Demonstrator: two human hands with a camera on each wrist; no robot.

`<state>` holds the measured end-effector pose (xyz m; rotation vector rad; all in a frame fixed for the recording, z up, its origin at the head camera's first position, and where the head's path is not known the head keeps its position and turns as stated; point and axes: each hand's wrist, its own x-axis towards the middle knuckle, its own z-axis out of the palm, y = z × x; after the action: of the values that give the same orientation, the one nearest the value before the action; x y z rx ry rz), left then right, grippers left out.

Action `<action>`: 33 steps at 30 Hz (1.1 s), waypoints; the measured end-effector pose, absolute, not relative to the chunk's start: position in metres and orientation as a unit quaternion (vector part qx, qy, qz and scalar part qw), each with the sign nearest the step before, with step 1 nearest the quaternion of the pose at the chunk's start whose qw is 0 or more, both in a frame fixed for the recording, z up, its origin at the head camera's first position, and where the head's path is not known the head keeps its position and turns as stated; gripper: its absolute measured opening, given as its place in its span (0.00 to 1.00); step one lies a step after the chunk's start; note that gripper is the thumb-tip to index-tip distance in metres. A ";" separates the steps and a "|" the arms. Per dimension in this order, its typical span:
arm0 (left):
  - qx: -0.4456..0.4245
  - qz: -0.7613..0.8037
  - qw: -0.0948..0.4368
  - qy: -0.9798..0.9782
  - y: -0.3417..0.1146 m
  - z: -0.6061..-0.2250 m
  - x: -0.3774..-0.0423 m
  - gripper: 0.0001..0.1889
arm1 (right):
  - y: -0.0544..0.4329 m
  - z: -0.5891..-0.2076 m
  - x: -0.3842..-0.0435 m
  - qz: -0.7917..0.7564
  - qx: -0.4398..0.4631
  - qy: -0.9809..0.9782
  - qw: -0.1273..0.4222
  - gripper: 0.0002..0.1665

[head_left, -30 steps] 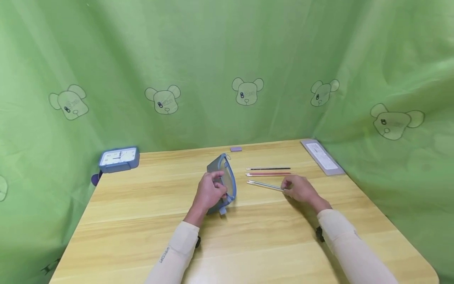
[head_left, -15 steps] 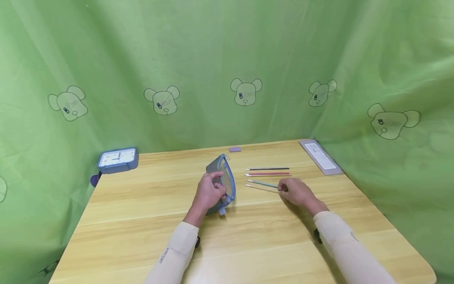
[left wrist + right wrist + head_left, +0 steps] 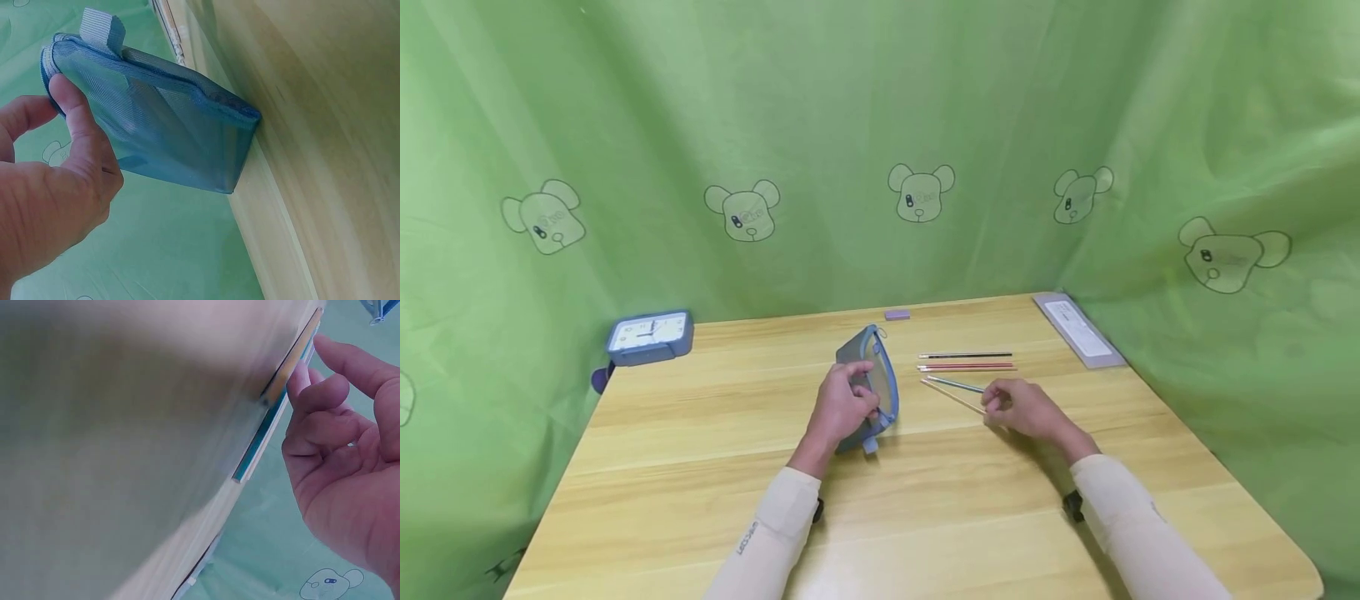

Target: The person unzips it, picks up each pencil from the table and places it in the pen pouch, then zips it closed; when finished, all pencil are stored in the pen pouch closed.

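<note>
In the head view my left hand [image 3: 842, 406] pinches the rim of a blue mesh pencil case [image 3: 169, 119] between thumb and finger. The case stands on the table with its zipped mouth spread toward the right. My right hand [image 3: 1024, 408] is low over the table, fingers loosely bent, at the right ends of a plain wood-coloured pencil [image 3: 953, 396] and a teal pencil [image 3: 955, 384]. In the right wrist view the fingertips [image 3: 300, 376] touch the side of the wood-coloured pencil, and a gap shows between thumb and fingers.
Behind these two pencils lie a black pencil [image 3: 966, 356] and a red pencil [image 3: 966, 365], with another thin pencil alongside. A purple eraser [image 3: 897, 315] sits at the back edge. A blue clock [image 3: 651, 336] is back left, a grey flat pack [image 3: 1078, 331] back right.
The two near pencils, close together before, have fanned apart; the wood-coloured one's right end has swung toward the person. My right hand has shifted slightly left. The left hand and case stay put.
</note>
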<state>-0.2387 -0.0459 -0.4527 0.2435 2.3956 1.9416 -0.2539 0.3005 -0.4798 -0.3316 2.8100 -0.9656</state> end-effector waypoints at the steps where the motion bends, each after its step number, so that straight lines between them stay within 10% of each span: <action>1: 0.078 0.627 0.023 0.775 -0.046 -0.453 -0.239 0.31 | 0.299 -0.480 -0.252 -0.329 -0.112 0.934 0.080 0.17; 33: 0.067 0.634 0.028 0.770 -0.045 -0.451 -0.239 0.31 | 0.244 -0.472 -0.206 -0.297 -0.111 0.947 0.045 0.06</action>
<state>-0.2387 -0.0450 -0.4506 0.2066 2.3762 1.9571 -0.2058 0.2439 -0.4716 -0.3404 2.8934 -0.9062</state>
